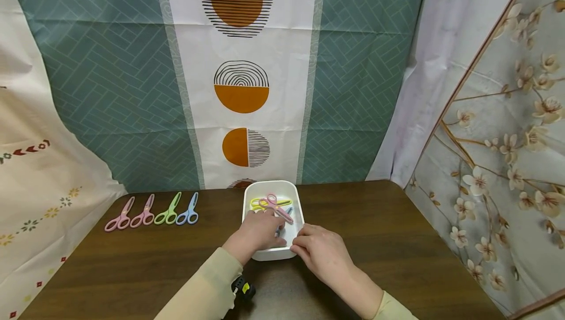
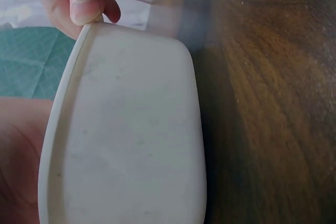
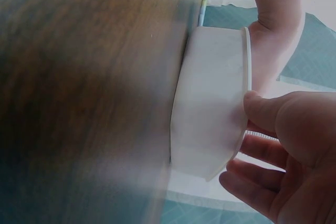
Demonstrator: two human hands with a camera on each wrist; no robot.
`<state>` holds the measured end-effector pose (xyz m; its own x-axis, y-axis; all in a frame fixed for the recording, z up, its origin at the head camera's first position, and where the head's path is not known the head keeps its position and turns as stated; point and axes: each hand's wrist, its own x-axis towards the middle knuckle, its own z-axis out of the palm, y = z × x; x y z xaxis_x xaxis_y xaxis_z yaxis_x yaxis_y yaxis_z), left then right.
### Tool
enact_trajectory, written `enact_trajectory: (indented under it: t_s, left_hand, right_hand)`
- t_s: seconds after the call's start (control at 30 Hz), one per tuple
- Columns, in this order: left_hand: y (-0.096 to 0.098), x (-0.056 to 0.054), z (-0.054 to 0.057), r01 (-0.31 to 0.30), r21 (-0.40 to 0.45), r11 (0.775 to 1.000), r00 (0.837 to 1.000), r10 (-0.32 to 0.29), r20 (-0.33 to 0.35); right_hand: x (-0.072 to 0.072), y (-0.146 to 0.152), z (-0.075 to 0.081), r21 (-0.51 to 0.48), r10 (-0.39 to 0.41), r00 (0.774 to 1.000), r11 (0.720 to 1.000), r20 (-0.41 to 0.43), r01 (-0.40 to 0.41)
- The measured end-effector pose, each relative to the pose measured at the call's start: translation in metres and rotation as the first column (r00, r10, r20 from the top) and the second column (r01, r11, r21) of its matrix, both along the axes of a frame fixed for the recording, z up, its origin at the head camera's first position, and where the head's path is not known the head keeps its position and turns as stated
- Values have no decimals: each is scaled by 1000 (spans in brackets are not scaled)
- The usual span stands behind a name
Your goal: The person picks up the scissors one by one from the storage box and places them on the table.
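Observation:
A white plastic tray (image 1: 272, 255) stands on the table, holding pink scissors (image 1: 275, 205) that lie across yellow scissors (image 1: 287, 202). Part of a pair of blue scissors (image 1: 289, 210) shows beneath the pink ones. My left hand (image 1: 260, 231) reaches into the tray from the left, and a bit of blue shows between its thumb and fingers. Whether these fingers pinch it is hidden. With thumb and fingers, my right hand (image 1: 324, 251) grips the rim at the tray's near right corner; its thumb (image 3: 257, 106) lies on the rim in the right wrist view.
To the left, a row of scissors lies on the dark wooden table (image 1: 185, 261): two pink pairs (image 1: 120, 216) (image 1: 143, 212), one green pair (image 1: 169, 210) and one blue pair (image 1: 189, 209). Patterned cloths (image 1: 362, 79) hang behind and at both sides.

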<state>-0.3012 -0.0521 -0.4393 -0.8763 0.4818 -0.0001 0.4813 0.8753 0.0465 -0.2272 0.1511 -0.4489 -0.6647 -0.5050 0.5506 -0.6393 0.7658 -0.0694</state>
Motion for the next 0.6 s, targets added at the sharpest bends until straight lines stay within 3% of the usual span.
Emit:
enact_trajectory:
  t_s: [0.17,0.43,0.6]
  left_hand:
    - [-2,0,-1,-26,-22,999,999,26,-22]
    - [-3,2,1,14,-24,1000,997,-16,-75]
    - [-3,3,1,22,-17,1000,997,-23,-72]
  right_hand:
    - [0,0,0,-4,0,1000,1000,1,0]
    - [0,0,0,-5,2,1000,1000,-1,-2]
    - [0,1,0,-2,-2,1000,1000,16,2]
